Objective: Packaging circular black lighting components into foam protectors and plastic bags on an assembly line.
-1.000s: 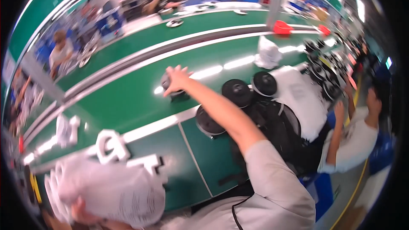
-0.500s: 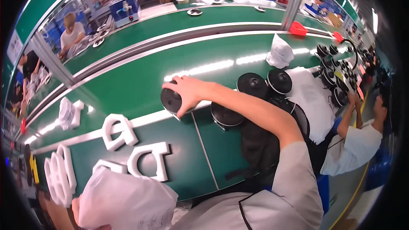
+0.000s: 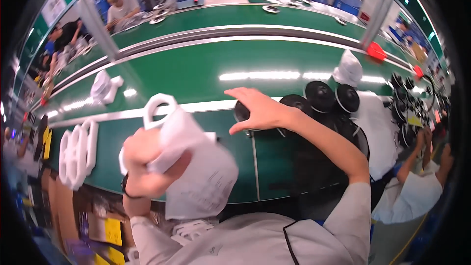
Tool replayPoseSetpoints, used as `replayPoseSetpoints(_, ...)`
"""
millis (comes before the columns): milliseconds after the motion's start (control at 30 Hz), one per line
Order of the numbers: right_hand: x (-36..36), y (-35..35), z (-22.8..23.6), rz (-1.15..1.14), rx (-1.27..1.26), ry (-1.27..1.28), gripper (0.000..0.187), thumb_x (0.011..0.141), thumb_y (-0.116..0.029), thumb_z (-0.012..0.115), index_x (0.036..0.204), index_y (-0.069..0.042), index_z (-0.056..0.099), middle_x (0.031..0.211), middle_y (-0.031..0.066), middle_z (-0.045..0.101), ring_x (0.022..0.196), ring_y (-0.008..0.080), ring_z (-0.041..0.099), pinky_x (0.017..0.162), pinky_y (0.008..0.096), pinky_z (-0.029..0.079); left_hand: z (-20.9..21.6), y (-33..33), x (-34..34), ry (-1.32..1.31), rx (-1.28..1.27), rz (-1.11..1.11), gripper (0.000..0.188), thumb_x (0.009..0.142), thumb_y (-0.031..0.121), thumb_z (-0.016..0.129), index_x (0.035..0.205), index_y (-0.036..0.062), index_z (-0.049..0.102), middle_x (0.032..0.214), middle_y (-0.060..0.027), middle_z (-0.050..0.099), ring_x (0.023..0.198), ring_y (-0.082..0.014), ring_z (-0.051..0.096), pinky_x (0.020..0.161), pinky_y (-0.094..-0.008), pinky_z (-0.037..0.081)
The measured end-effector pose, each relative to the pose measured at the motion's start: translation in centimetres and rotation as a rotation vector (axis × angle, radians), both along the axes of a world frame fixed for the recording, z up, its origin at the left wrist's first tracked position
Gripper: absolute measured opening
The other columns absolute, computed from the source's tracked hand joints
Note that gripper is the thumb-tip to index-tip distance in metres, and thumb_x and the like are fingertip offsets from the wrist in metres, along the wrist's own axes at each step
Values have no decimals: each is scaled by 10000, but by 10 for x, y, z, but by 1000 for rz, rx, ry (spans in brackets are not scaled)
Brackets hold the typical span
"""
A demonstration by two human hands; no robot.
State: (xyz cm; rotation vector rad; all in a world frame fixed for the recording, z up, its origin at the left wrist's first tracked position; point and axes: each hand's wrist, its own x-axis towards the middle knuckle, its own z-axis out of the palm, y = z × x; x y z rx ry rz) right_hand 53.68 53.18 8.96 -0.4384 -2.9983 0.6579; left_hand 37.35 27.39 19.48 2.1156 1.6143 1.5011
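Observation:
My left hand, a little blurred, is closed on a translucent white plastic bag above the near part of the bench. The bag hangs down to the right of my fist and hides part of the white foam pieces behind it. One looped foam piece shows just beyond my knuckles. My right hand has its thumb and fingers spread apart around the side of a round black part, which stands at the bench's metal edge strip. Whether the hand touches that part is hard to tell.
More round black parts sit right of my right forearm, near a white sheet. Wrapped white bundles stand on the green bench. Several foam loops lean at left. A co-worker works at right; boxes lie lower left.
My left hand has lifted the bag up and to the right, over the foam pieces. My right hand's fingers have opened from around the black part. The whole view has shifted.

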Motion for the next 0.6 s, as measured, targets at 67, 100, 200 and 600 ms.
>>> replayPoseSetpoints(67, -5, -28, 21, 199, -792, 191, 1145, 700, -538, 887, 1570, -72, 307, 1583, 164, 382, 1479, 292, 357, 1170, 445, 323, 5, 16, 2, 92, 38, -128, 107, 736, -66, 714, 788, -2, 645, 683, -140, 571, 593, -341, 564, 545, -371, 416)
replayPoseSetpoints(100, -2, -54, 31, 314, -852, 234, 999, 760, -445, 865, 1529, -55, 361, 1504, 163, 459, 1406, 285, 432, 1139, 430, 370, 4, 27, 1, 56, 53, -252, 144, 718, -59, 695, 821, -21, 603, 709, -156, 520, 644, -382, 526, 569, -400, 400)
replayPoseSetpoints(200, -12, -108, 49, 373, -763, 379, 632, 868, -217, 799, 1390, -26, 497, 1324, 125, 598, 1259, 246, 554, 1052, 408, 456, 9, 51, 10, 118, -63, -306, 192, 713, -69, 647, 864, -24, 538, 742, -160, 471, 689, -375, 506, 597, -384, 407)
replayPoseSetpoints(600, -48, -98, 36, 527, -324, 634, 130, 878, -147, 678, 969, -63, 638, 728, 57, 584, 673, 226, 582, 681, 353, 490, -95, 41, -13, -133, -379, -201, 569, 837, 213, 793, 1351, 68, 599, 1353, -103, 604, 1216, -208, 590, 1014, -380, 479)
